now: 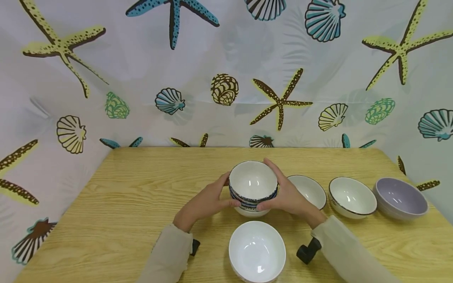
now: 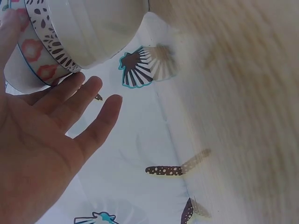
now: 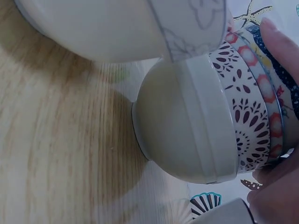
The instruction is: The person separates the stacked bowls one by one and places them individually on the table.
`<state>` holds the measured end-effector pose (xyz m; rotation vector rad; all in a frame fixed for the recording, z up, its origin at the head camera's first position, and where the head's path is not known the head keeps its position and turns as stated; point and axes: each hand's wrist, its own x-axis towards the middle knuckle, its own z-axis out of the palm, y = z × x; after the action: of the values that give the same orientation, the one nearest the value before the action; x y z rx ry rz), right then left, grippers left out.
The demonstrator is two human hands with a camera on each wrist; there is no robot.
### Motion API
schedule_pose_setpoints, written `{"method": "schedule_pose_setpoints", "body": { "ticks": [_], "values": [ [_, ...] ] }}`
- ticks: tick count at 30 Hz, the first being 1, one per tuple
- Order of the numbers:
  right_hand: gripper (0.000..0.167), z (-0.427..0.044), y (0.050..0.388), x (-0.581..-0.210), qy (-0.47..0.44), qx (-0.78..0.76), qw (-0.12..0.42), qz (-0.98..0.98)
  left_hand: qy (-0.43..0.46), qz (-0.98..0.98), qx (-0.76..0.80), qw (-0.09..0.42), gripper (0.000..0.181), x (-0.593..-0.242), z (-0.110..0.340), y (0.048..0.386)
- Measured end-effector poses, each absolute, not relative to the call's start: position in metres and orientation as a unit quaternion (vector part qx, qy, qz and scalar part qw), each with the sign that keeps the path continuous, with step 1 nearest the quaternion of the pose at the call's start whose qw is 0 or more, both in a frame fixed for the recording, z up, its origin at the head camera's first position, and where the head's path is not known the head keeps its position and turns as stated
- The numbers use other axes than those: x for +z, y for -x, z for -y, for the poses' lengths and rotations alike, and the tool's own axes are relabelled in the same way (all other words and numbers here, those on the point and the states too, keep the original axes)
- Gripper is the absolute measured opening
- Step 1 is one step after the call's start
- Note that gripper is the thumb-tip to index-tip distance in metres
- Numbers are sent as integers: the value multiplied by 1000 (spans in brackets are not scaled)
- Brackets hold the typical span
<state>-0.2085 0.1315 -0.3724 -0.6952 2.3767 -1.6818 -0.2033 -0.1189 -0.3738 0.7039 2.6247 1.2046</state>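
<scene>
Both hands grasped a stack of bowls [image 1: 253, 189], which stood upright at the middle of the desk [image 1: 141, 188]. The left hand [image 1: 209, 199] gripped its left side and the right hand [image 1: 285, 192] its right — each with the thumb on the near side and fingers reaching toward the far side. The top bowl [image 1: 253, 179] had a white inside and a dark, speckled rim; under it sat a bowl with red flowers [image 3: 267, 91], then a bowl with dark petals [image 3: 247, 122], and lowest a plain cream bowl [image 3: 180, 121]. Whether the cream one touched the desk, I could not tell. A white bowl [image 1: 257, 250] stood just on the near side of the stack. To the right, three more formed a row: a shallow dark-rimmed bowl [image 1: 308, 190] partly behind the right hand, a deeper dark-rimmed bowl [image 1: 352, 195], and a lavender bowl [image 1: 401, 197] farthest right. A cloth [image 1: 198, 129] printed with starfish and shells hung beyond the far edge.
</scene>
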Motion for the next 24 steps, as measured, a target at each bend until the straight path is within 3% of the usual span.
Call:
{"method": "schedule_pose_setpoints", "body": {
  "ticks": [14,24],
  "values": [
    [119,-126,212,-381,227,-552,32,-802,-236,-883,399,77,95,-374,118,203],
    [112,-124,209,-377,218,-541,35,-812,-238,-883,396,79,95,-372,117,204]
  ]
}}
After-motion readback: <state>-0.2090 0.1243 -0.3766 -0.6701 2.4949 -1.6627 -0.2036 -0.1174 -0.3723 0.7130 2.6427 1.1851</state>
